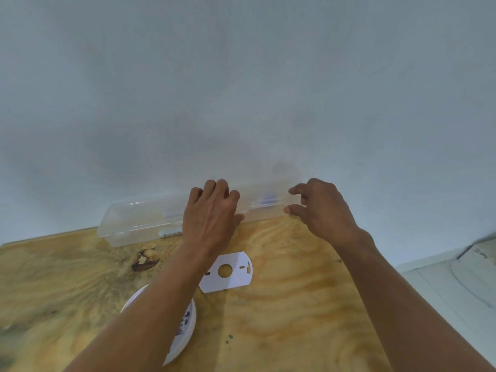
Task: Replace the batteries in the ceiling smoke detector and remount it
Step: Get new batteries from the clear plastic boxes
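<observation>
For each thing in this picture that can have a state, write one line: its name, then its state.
Clear plastic box: lid closed, lying against the wall.
Mounting plate: detached, flat on the wooden table.
Smoke detector: off its plate, lying on the table, partly hidden by the forearm.
Left hand: resting on the box.
Right hand: open, at the box's right end.

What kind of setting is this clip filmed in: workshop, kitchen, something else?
Probably a plain indoor room with a makeshift workbench, not a kitchen. A bare plywood table stands against a blank pale wall, and on it lie a clear plastic box, a white mounting plate and a smoke detector.
</observation>
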